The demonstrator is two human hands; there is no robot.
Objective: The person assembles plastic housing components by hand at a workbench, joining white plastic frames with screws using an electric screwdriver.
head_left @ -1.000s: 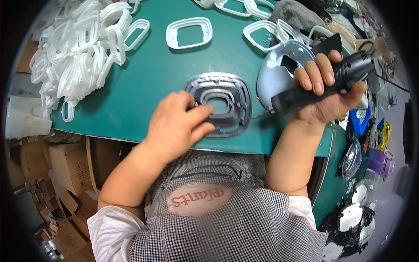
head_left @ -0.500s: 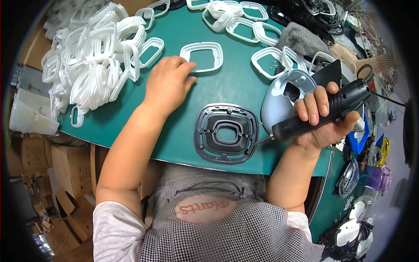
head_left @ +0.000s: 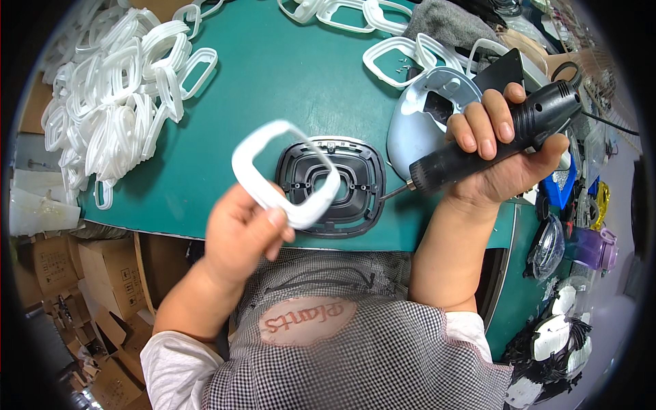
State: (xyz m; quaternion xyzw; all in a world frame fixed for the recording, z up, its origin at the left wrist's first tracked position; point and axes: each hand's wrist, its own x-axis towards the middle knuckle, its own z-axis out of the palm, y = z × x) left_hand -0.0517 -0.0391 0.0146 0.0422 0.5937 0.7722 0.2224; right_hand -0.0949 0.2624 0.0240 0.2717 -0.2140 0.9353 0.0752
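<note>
Between the thumb and fingers of my left hand (head_left: 242,229) is a white plastic frame (head_left: 253,164), a rounded square ring. It is held tilted in the air, partly covering a black plastic housing (head_left: 372,164) that lies on the green table. My right hand (head_left: 502,147) is wrapped round a black electric screwdriver (head_left: 478,154) with a cord at its back end. The screwdriver's thin bit points left and down, its tip close to the housing's right edge; whether they touch I cannot tell.
A big pile of white frames (head_left: 109,89) covers the table's left side. More white frames (head_left: 393,58) lie at the back, some small screws inside one. Behind my right hand are a light blue shell (head_left: 417,130) and a grey cloth (head_left: 451,24). A blue tray (head_left: 562,183) stands at the right.
My left hand has picked up the white frame from the table and brought it nearer, over the housing's left part. My right hand still holds the screwdriver. The whole view has shifted slightly.
</note>
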